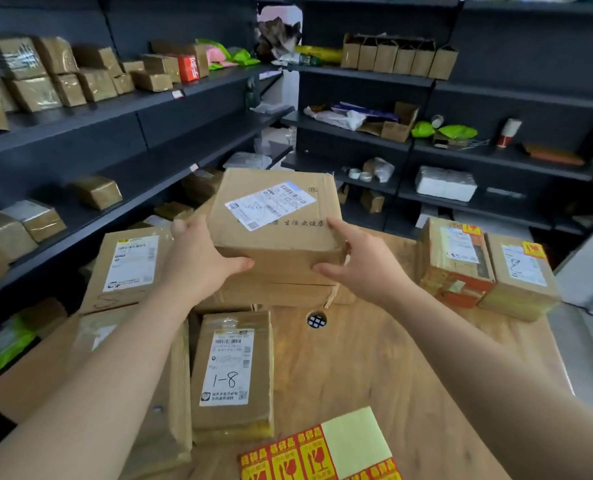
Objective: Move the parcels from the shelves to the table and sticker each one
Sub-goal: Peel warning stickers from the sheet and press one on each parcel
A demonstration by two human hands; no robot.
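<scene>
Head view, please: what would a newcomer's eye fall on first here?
First, the large cardboard box at centre, gripped between the left hand and right hand. Then the red sticker sheet at the near edge of the table, and the two stickered parcels at far right.

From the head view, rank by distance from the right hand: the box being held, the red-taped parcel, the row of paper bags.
1. The held box: centre, touching the right hand.
2. The red-taped parcel: on the table, to the right.
3. The paper bags: on the upper back shelf.
</scene>
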